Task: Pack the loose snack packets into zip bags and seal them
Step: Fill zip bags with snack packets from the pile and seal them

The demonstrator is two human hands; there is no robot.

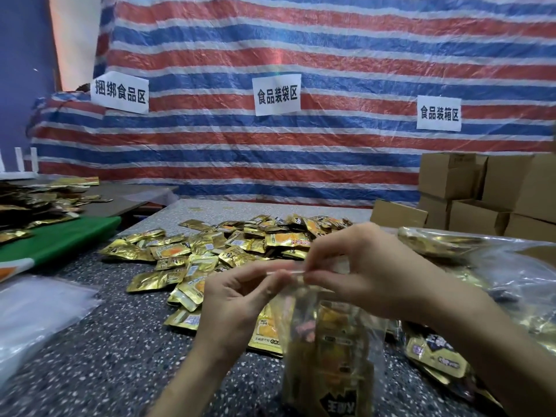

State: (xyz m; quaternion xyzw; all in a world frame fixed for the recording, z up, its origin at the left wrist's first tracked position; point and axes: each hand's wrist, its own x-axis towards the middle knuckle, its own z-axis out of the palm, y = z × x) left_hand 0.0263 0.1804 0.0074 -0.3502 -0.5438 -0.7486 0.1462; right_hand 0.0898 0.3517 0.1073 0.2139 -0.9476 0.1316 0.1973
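A clear zip bag [328, 341] packed with gold packets hangs upright nearest the camera, low and centre. Its bottom runs out of view. Both hands meet at its top edge. The left hand [237, 299] pinches the seal strip between thumb and forefinger. The right hand [370, 266] pinches the same strip just beside it, so the fingertips of the two hands almost touch. It is not possible to tell whether the strip is pressed closed along its whole length.

Under the hands is a dark speckled worktop [105, 341]. At its near left edge lies a stack of empty clear bags [36, 308]. To the right, behind the right forearm, is a heap of filled bags [481, 266] of gold packets.

Beyond the hands, loose snack packets [210, 254] in gold foil spread in a wide pile across the middle of the worktop. Farther left is a green cloth [60, 236], and past it a second pile of packets [36, 200] on a darker surface.

At the far right, cardboard boxes [481, 188] are stacked. Behind everything hangs a red, white and blue striped tarp [301, 55] carrying three white paper signs [276, 94] with black Chinese characters.
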